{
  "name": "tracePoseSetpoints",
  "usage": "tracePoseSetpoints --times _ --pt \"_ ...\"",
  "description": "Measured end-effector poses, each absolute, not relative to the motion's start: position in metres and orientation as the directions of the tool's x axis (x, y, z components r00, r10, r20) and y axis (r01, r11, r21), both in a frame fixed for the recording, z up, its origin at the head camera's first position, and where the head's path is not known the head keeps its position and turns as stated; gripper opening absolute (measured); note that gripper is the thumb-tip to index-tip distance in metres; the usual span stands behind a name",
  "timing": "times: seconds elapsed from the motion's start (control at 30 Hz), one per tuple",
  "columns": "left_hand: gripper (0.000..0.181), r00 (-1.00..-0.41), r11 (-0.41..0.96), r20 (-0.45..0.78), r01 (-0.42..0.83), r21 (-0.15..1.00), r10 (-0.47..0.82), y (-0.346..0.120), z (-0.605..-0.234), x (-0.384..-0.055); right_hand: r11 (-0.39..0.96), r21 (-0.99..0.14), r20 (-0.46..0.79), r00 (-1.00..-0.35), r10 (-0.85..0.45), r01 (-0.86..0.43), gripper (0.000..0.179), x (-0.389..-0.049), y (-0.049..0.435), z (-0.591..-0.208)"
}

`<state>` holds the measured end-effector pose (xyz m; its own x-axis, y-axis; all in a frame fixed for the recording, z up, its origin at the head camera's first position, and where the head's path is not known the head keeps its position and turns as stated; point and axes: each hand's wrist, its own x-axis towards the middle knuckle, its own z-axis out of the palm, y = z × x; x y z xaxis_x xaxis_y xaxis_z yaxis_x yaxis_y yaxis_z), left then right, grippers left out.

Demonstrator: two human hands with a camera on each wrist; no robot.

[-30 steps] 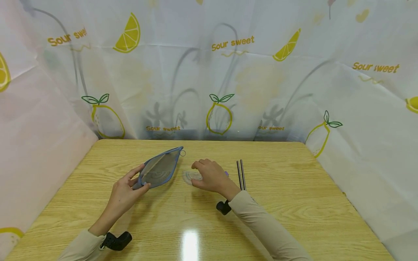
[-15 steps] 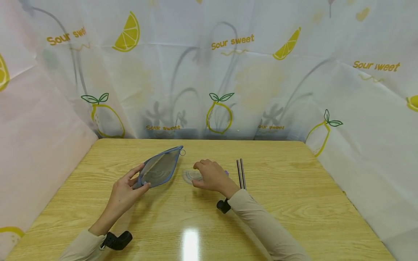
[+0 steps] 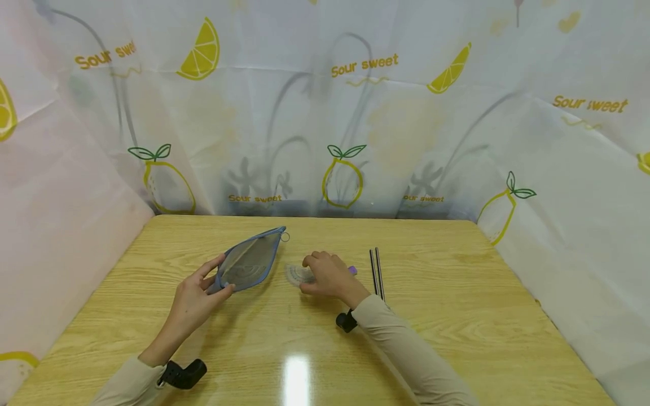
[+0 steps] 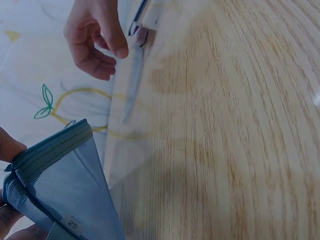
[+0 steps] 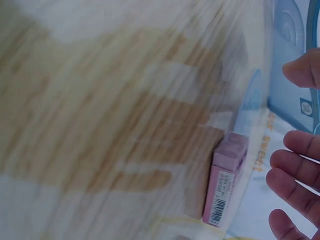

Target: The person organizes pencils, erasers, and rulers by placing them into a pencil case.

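My left hand point(image 3: 192, 296) grips the near end of a blue mesh zipper pouch point(image 3: 254, 255), thumb on one side and fingers on the other, its mouth spread apart. A protractor-like arc shows through the mesh. On the table right of the pouch lies a clear protractor point(image 3: 294, 274), partly hidden by my right hand point(image 3: 332, 277). That hand hovers over it, thumb and fingers bent and apart, holding nothing. In the right wrist view a gap shows between thumb and fingers point(image 5: 295, 175). A purple eraser point(image 5: 222, 185) with a barcode label sits beside the protractor point(image 5: 249, 100).
Two dark, slim pencil-like sticks point(image 3: 377, 270) lie side by side right of the right hand, their near ends hidden by the sleeve. A lemon-print cloth point(image 3: 284, 113) hangs behind and at both sides of the wooden table point(image 3: 482, 316).
The right hand has shifted very slightly right over the protractor, and more of the purple eraser shows behind it. The left hand and pouch stay put.
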<state>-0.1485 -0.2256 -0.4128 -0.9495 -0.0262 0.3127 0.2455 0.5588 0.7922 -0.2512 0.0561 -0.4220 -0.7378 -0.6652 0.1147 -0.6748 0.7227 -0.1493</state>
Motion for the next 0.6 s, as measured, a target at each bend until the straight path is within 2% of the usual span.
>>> tracePoseSetpoints --times 0.33,0.6 --pt "0.065 -0.958 0.557 0.284 0.219 0.801 -0.031 -0.2258 -0.4109 -0.1485 0.728 -0.152 0.096 -0.743 -0.662 -0.669 0.045 -0.2547 0.0545 -0.4311" --pt "0.063 -0.951 0.555 0.308 0.242 0.796 -0.028 -0.2251 -0.4117 -0.1501 0.741 -0.095 0.106 -0.747 -0.656 -0.665 0.05 -0.2567 0.0533 -0.4323"
